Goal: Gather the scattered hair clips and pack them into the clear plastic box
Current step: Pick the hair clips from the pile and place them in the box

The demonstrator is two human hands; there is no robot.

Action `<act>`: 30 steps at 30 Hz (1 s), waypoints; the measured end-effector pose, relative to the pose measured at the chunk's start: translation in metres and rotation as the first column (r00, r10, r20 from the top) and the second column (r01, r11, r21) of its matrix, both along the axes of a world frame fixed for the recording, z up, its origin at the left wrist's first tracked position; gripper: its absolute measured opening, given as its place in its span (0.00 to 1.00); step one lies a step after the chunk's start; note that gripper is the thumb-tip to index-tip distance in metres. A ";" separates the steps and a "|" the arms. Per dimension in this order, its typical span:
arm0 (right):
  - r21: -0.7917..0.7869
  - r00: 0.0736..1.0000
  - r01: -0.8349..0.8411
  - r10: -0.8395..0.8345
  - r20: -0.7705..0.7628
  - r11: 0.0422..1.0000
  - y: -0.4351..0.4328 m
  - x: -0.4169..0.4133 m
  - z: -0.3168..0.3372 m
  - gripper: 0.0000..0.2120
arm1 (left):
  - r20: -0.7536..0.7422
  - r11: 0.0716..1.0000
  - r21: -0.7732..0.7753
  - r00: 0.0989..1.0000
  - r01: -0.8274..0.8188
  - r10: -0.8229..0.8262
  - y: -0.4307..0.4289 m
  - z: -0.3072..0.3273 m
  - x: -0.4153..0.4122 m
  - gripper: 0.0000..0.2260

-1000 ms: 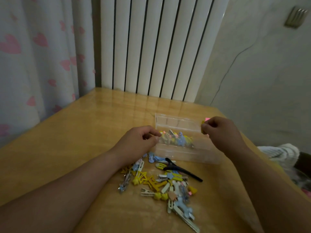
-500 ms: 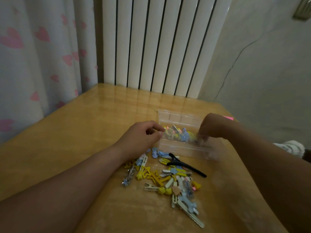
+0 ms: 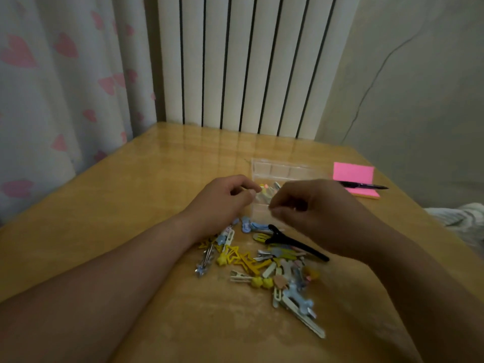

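The clear plastic box (image 3: 285, 169) lies open on the wooden table, with several coloured clips (image 3: 266, 190) inside it. My left hand (image 3: 222, 203) pinches the box's left edge. My right hand (image 3: 317, 213) hovers over the box's near edge and hides most of it. Its fingers are loosely curled with nothing visible between them. The scattered hair clips (image 3: 264, 263) lie in a pile just in front of the box, among them yellow star clips (image 3: 237, 258), a long black clip (image 3: 298, 244) and a blue and white clip (image 3: 298, 301).
A pink sticky-note pad (image 3: 352, 174) with a black pen (image 3: 364, 186) across it lies right of the box, near the table's right edge. A white radiator (image 3: 248, 64) and a heart-patterned curtain (image 3: 65, 87) stand behind the table. White cloth (image 3: 461, 218) lies off the right edge.
My right hand carried a small clip to the box, dipped into it, and has now drawn back left over the near edge without the clip. My left hand stayed on the box.
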State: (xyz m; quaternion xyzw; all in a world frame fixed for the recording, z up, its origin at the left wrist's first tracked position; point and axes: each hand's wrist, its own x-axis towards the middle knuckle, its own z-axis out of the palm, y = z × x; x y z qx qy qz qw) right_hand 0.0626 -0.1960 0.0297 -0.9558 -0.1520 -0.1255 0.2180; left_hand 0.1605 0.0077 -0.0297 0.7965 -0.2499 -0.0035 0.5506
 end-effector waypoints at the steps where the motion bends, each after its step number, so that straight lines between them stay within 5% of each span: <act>1: -0.061 0.998 -0.046 0.043 -0.047 0.997 0.004 -0.003 -0.001 0.03 | -0.001 1.000 0.001 1.000 -0.002 0.002 0.000 0.000 0.000 0.07; 4: -0.220 0.980 -0.126 0.088 -0.178 0.967 0.007 -0.005 -0.003 0.04 | 0.000 1.000 -0.001 1.000 0.001 -0.001 0.000 -0.001 0.000 0.08; 10: -0.365 0.989 -0.063 0.009 -0.147 0.929 0.003 -0.005 -0.002 0.08 | 0.010 1.000 0.015 1.000 0.003 -0.003 0.001 0.000 -0.001 0.08; 18: -0.261 0.931 -0.180 0.079 -0.355 0.949 -0.003 -0.007 0.002 0.10 | 0.032 1.000 0.030 0.999 0.001 -0.002 0.001 -0.001 0.000 0.08; 22: -0.225 0.940 -0.178 0.098 -0.327 0.958 0.000 -0.005 -0.002 0.03 | 0.032 1.000 0.022 0.999 0.007 -0.007 0.001 -0.002 0.000 0.08; 30: -0.029 0.952 -0.114 0.101 -0.290 0.993 -0.003 -0.001 -0.008 0.06 | 0.060 1.000 0.013 0.998 0.024 -0.025 0.002 -0.006 0.004 0.06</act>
